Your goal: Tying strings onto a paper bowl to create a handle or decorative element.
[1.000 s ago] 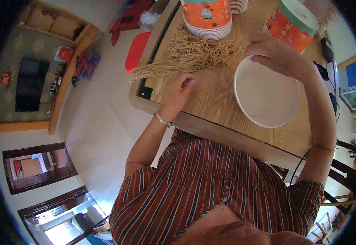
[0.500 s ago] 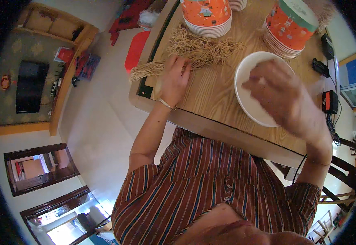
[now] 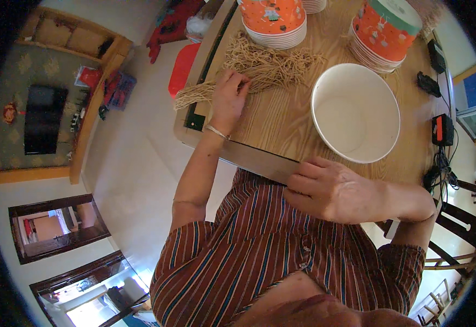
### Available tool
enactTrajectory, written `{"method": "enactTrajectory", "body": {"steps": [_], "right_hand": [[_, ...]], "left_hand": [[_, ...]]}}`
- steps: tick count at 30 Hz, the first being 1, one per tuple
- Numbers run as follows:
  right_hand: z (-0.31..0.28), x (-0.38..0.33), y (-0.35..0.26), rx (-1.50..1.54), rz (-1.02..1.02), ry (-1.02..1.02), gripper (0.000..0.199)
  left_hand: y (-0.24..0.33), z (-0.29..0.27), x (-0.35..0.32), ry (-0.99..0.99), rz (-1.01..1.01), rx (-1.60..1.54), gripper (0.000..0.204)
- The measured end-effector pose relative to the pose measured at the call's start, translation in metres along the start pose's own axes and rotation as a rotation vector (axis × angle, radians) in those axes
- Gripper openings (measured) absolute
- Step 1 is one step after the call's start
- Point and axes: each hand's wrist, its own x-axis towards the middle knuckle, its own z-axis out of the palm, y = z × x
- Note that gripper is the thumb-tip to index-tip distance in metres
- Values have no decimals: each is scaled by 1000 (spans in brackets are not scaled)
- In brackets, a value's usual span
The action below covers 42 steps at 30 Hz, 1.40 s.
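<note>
A tangled bundle of thin tan strings [image 3: 273,68] lies on the wooden table, its straighter ends trailing to the left. My left hand [image 3: 229,99] is closed at the near side of that bundle, fingers bent around some of the strings. Over the table's front edge, close to my body, is my right hand [image 3: 333,191]. Its fingers are curled together, and whatever they may hold is hidden. A wide white paper tub [image 3: 356,114] stands beyond the right hand, open at the top, with nothing visible inside.
Two stacks of orange paper tubs, one at the far middle [image 3: 273,24] and one at the far right [image 3: 385,32], stand on the table [image 3: 273,128]. Black adapters and cables [image 3: 441,133] line the right edge. A red stool [image 3: 183,68] is beyond the left edge.
My right hand has come out from over the white tub, back toward my body and to the left. The left hand has barely shifted at the strings.
</note>
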Motion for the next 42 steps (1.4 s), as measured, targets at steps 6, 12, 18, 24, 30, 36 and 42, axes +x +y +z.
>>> {"method": "enactTrajectory", "body": {"steps": [6,12,18,24,30,36,42], "right_hand": [[18,-1,4,4,20,-20,17],[23,-3,9,-3,27,-72,15],[31,-2,11,9,11,-84,16],[37,1,11,-41,19,-72,15],[41,4,12,-44,11,-76,16],[43,2,14,7,16,-92,16],[44,-2,16,48,36,-156,15]], "left_hand": [[0,-3,2,-22,2,41,16],[-12,-6,4,-80,-56,-11,17],[-13,-7,7,-120,17,63,14],[-10,-13,9,-167,-97,11,14],[-7,-17,12,-155,-25,0,15],[-8,-25,12,-221,-59,-64,14],[-2,-31,14,-261,-88,-136,13]]}}
